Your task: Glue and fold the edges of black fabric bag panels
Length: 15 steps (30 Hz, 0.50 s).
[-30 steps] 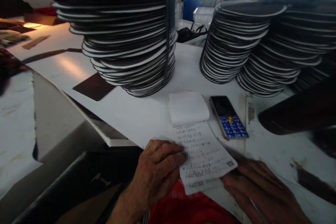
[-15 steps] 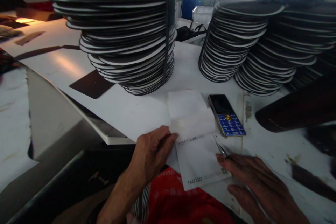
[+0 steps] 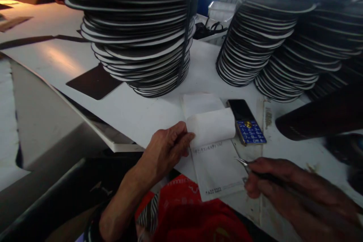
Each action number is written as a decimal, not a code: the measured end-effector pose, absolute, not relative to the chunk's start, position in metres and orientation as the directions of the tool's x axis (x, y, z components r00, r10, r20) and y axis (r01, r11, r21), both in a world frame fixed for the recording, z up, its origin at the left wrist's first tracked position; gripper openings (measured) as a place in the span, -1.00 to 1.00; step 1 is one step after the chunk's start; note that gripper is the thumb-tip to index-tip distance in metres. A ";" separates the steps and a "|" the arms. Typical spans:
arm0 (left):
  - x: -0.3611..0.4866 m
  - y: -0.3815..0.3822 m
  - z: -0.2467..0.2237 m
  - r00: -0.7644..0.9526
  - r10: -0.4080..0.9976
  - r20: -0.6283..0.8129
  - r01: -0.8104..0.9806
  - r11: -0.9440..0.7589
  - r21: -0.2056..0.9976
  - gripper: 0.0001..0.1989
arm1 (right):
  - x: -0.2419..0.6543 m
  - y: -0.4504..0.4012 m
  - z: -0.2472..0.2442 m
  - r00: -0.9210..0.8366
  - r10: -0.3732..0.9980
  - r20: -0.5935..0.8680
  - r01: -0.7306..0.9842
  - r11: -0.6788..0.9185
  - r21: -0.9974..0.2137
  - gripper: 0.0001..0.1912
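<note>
Notepad lies open at the white table's edge: one line stands near page top, below is mostly blank. Left hand pinches curled leaves; right hand grasps a pen.

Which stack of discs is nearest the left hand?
The leftmost stack, the one with the dark rectangular sheet beside its base; the other stacks stand farther from the left hand, toward the right.

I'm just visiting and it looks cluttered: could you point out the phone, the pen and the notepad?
Phone [image 3: 247,123]: head view, around the gold button.
Pen [image 3: 243,162]: head view, on its silver front end.
Notepad [image 3: 217,168]: head view, on the lower page.
</note>
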<state>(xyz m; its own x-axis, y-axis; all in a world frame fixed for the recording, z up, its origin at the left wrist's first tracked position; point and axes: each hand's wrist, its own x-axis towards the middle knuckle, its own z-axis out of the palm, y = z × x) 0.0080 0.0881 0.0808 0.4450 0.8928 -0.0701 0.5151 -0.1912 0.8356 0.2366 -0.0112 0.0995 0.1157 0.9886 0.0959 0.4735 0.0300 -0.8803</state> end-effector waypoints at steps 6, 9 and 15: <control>0.005 0.096 0.083 0.495 0.868 -0.039 0.479 -0.235 0.846 -0.76 | 0.191 0.021 0.099 0.155 0.986 -0.067 0.251 -0.105 -0.962 -0.92; 0.004 0.100 0.081 0.481 0.877 -0.016 0.453 -0.233 0.860 -0.77 | 0.184 0.025 0.087 0.104 0.990 -0.100 0.278 -0.125 -0.952 -0.90; 0.006 0.101 0.066 0.321 0.945 0.061 0.318 -0.168 0.933 -0.79 | 0.179 0.020 0.083 0.163 0.983 -0.090 0.445 -0.154 -0.882 -0.85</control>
<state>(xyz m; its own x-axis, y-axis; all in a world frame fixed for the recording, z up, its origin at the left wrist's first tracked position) 0.0062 0.1012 0.0663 0.3208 0.9452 0.0611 0.3178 -0.1682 0.9331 0.1794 0.0200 0.0833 0.1632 0.9825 -0.0897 0.4453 -0.1545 -0.8820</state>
